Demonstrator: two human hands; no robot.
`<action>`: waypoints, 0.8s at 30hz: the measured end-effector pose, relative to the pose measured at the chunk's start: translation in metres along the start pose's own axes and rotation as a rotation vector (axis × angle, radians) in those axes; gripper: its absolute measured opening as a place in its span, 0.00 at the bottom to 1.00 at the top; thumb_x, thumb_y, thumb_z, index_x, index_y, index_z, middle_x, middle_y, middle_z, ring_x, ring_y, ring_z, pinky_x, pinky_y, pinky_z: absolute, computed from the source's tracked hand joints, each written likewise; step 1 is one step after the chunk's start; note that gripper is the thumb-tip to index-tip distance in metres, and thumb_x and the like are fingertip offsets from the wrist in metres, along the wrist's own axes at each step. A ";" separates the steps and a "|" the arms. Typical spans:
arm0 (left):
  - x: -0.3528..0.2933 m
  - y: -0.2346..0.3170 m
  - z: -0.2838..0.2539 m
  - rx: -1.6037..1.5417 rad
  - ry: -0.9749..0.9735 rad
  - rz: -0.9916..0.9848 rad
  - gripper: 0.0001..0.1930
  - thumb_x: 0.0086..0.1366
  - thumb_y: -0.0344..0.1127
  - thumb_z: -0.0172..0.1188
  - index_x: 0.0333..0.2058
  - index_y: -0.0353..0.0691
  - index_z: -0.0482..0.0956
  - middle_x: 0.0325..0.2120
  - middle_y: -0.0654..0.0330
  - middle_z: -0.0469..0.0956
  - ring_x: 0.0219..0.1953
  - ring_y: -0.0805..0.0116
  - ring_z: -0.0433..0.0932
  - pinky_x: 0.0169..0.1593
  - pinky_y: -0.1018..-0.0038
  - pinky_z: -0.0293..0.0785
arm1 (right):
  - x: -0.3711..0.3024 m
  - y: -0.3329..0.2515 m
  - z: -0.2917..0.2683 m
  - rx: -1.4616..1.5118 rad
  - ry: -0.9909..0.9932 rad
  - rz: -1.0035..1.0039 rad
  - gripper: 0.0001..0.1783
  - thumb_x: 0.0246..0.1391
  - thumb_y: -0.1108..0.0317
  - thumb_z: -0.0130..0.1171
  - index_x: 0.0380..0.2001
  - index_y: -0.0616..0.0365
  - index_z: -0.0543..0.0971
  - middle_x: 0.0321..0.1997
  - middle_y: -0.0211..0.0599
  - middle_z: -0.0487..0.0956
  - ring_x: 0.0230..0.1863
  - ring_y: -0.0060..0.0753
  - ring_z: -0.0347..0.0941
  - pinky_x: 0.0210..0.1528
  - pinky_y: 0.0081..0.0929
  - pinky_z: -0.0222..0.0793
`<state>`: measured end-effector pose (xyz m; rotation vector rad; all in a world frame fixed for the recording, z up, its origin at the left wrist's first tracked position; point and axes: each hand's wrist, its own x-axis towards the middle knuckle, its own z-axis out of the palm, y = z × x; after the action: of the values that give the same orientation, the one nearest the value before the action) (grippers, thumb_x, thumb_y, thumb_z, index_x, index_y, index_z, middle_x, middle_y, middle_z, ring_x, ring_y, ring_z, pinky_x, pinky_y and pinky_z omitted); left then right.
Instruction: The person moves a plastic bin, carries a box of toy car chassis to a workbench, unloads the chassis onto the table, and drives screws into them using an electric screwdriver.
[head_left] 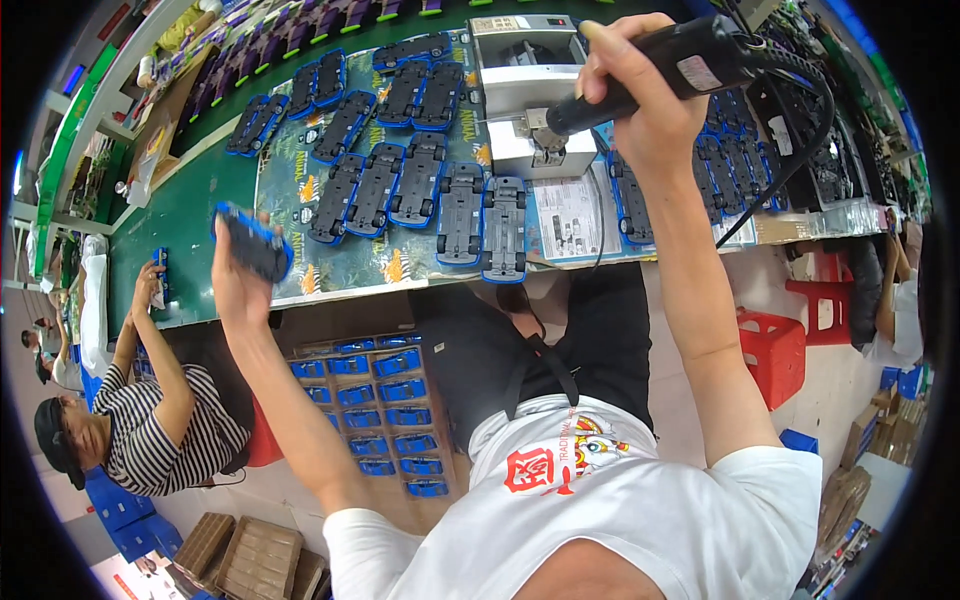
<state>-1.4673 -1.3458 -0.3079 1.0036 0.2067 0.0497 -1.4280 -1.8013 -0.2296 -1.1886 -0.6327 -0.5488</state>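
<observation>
My left hand grips a blue toy car chassis, lifted over the left part of the green bench. My right hand is closed around a black electric screwdriver whose tip points down-left toward a small metal piece on a white jig block. A black cable runs from the screwdriver's rear off to the right. Several blue-and-black toy car chassis lie upside down in rows on a printed sheet between my two hands.
A cardboard box with several blue chassis sits below the bench by my legs. A person in a striped shirt works at my left. Red stools stand at right. More chassis lie at the bench's right.
</observation>
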 end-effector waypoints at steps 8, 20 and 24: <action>-0.115 -0.088 0.030 -0.289 0.003 -0.079 0.20 0.76 0.45 0.49 0.54 0.34 0.71 0.44 0.46 0.79 0.39 0.51 0.82 0.42 0.59 0.86 | -0.009 0.010 0.024 -0.403 -0.012 -0.151 0.09 0.52 0.71 0.70 0.23 0.61 0.81 0.16 0.26 0.77 0.18 0.18 0.74 0.21 0.18 0.69; -0.172 -0.169 0.130 -0.085 -0.014 -0.270 0.18 0.71 0.37 0.56 0.54 0.32 0.73 0.38 0.52 0.80 0.36 0.63 0.83 0.43 0.59 0.86 | -0.042 -0.051 0.020 0.324 -0.079 0.209 0.08 0.62 0.66 0.55 0.32 0.60 0.73 0.25 0.35 0.72 0.19 0.24 0.68 0.26 0.26 0.67; -0.172 -0.171 0.153 0.048 -0.099 -0.241 0.11 0.70 0.34 0.59 0.47 0.34 0.77 0.38 0.55 0.82 0.33 0.69 0.84 0.38 0.70 0.84 | -0.079 -0.076 0.035 0.420 -0.168 0.141 0.11 0.64 0.60 0.55 0.38 0.55 0.69 0.31 0.34 0.71 0.23 0.22 0.67 0.30 0.25 0.67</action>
<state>-1.6145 -1.5884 -0.3463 1.0201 0.2375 -0.2248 -1.5422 -1.7847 -0.2260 -0.8772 -0.7579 -0.1830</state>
